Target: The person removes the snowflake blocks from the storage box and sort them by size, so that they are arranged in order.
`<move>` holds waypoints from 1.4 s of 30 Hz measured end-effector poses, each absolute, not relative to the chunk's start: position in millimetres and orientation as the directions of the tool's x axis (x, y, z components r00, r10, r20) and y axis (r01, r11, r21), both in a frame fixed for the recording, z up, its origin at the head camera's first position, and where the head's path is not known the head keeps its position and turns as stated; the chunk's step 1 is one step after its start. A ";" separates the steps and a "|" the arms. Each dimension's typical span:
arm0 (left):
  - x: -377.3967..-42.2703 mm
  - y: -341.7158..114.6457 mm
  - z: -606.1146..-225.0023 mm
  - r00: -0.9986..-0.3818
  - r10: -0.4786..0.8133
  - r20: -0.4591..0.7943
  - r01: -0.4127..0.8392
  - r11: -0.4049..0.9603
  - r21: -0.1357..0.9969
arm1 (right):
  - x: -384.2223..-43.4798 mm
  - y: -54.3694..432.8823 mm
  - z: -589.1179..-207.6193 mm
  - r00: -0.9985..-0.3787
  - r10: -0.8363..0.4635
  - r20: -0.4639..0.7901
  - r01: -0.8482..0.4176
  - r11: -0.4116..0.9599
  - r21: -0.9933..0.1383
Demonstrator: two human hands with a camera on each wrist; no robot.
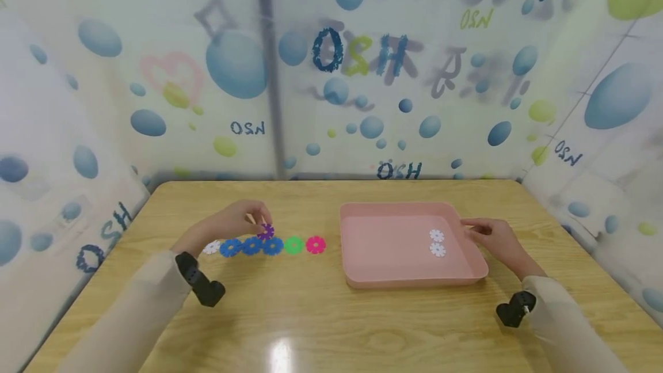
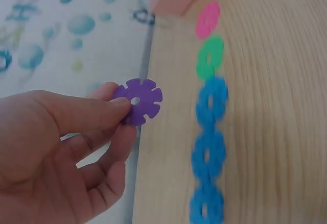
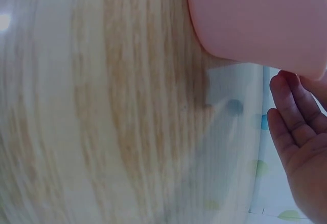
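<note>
My left hand [image 1: 240, 219] pinches a purple notched plastic disc [image 2: 147, 97] between thumb and fingers. The disc has a round hole in its middle and rounded teeth around its edge. Just below it on the table lies a row of similar discs: a white disc [image 1: 212, 247], several blue discs [image 1: 252, 246], a green disc [image 1: 293, 245] and a pink disc [image 1: 316, 244]. At the right, my right hand [image 1: 494, 240] grips the side rim of a pink tray [image 1: 383, 246]; its thumb is mostly hidden in the right wrist view. Two white discs [image 1: 437, 243] lie inside the tray.
The wooden table [image 1: 311, 327] carries everything and ends at a patterned curtain [image 1: 321, 102] behind. Similar patterned walls stand at the left and right. Both wrists wear small black camera mounts.
</note>
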State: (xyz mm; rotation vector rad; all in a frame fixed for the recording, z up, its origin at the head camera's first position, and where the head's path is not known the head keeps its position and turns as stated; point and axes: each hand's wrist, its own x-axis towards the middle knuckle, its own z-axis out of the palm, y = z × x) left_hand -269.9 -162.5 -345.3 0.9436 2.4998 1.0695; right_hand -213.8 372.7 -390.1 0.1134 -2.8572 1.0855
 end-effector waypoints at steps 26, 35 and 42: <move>-263.8 -296.5 -388.9 -0.936 0.294 -0.194 0.094 0.740 0.666 | -215.4 374.0 -390.7 -0.995 -0.041 0.087 -0.087 0.764 -0.640; -261.0 -290.2 -391.3 -0.962 0.252 -0.105 0.133 0.769 0.625 | -214.7 374.4 -392.6 -0.996 -0.040 0.078 -0.082 0.755 -0.651; -261.0 -287.5 -389.1 -0.965 0.217 -0.146 0.080 0.776 0.625 | -214.8 373.0 -389.7 -0.995 -0.044 0.085 -0.089 0.759 -0.645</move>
